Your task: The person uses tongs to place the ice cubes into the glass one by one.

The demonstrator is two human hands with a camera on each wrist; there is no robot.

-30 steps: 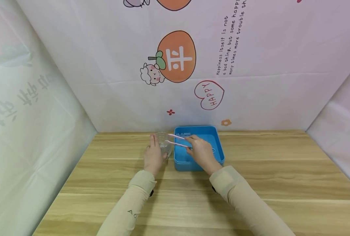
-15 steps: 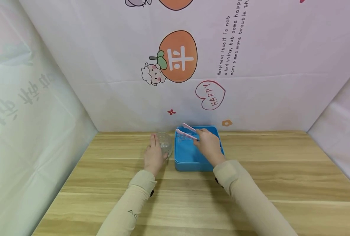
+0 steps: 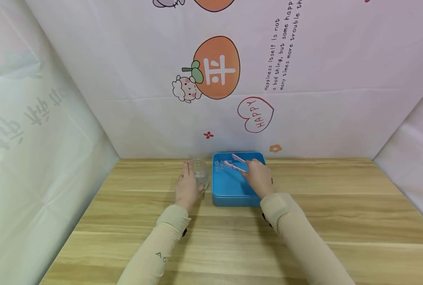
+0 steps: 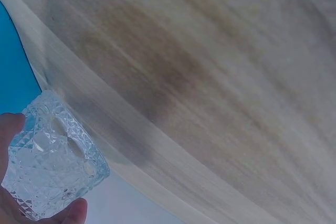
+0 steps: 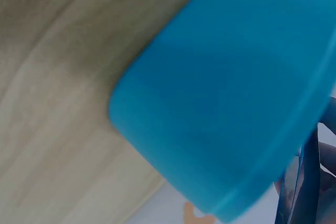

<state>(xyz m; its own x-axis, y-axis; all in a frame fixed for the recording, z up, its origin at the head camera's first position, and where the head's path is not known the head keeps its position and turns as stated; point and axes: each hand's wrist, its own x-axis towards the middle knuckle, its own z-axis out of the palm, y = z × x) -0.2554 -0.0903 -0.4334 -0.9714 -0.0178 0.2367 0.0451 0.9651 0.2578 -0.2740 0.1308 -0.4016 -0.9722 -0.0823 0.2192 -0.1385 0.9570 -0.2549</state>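
My left hand [image 3: 186, 187] grips a clear cut-glass tumbler [image 3: 201, 171] standing left of the blue box. The left wrist view shows the tumbler's diamond-patterned wall [image 4: 58, 156] between thumb and fingers. Pale clear pieces show through the glass. In my right hand [image 3: 259, 178] are pink tongs [image 3: 235, 167], held over the box with their two arms spread apart. The tips are beside several clear cubes [image 3: 218, 166] at the box's back left, and nothing shows between them. In the right wrist view, the box wall hides most of that hand.
The open blue box [image 3: 233, 196] stands on the wood-grain table [image 3: 211, 245], close to the printed backdrop [image 3: 154, 126]. Its tall side wall [image 5: 210, 103] fills much of the right wrist view. White cloth [image 3: 54, 166] hangs along the left side.
The tongs have moved right from the tumbler's mouth back over the box, toward the clear cubes. My left hand stays on the tumbler.
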